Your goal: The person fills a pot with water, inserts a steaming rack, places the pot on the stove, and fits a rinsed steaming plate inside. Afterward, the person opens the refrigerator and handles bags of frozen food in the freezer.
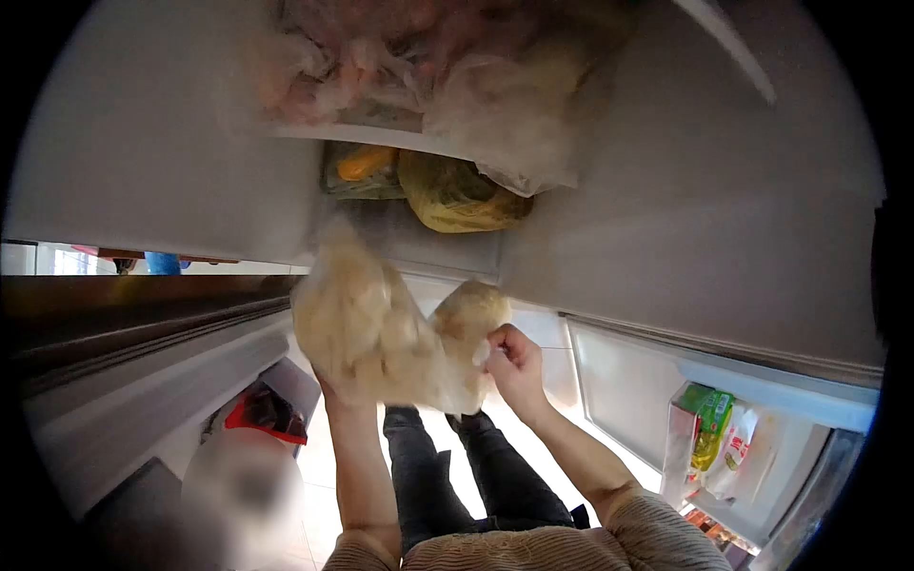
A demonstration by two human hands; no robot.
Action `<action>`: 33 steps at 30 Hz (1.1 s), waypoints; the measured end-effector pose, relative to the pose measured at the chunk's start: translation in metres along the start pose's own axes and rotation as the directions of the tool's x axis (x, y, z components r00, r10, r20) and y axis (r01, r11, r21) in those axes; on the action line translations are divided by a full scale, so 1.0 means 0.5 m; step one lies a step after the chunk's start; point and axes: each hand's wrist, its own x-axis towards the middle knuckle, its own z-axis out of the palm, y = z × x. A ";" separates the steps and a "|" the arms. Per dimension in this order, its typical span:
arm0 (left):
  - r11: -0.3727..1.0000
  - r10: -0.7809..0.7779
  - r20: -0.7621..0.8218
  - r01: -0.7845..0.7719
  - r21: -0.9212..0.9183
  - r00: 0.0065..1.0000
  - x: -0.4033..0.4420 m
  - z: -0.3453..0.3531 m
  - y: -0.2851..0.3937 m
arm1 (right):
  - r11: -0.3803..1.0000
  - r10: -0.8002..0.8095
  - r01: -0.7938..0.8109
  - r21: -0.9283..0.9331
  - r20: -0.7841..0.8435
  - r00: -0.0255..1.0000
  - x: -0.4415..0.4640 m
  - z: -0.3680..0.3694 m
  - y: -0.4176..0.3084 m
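A clear plastic bag of pale, rounded lumps (367, 328) is held up in front of me, blurred by motion. My left forearm rises to its underside, and my left hand is hidden behind the bag, which rests on it. My right hand (517, 369) is closed in a pinch on a whitish twisted end of plastic at the bag's right side. Beside that hand, a second pale, bulging part (471, 312) shows; whether it is a separate bag I cannot tell. What the lumps are is not clear.
An open fridge compartment lies ahead. Its shelf (381, 136) bears plastic bags, with a yellowish bag (462, 195) and an orange item (367, 163) lower down. Open doors flank me; the right one holds a green packet (709, 419), the left a red-edged packet (267, 414).
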 end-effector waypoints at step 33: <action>0.986 -0.166 0.209 0.156 0.064 0.964 0.035 -0.071 -0.047 | 0.900 -0.129 0.260 -0.349 0.357 0.925 0.200 0.182 -0.095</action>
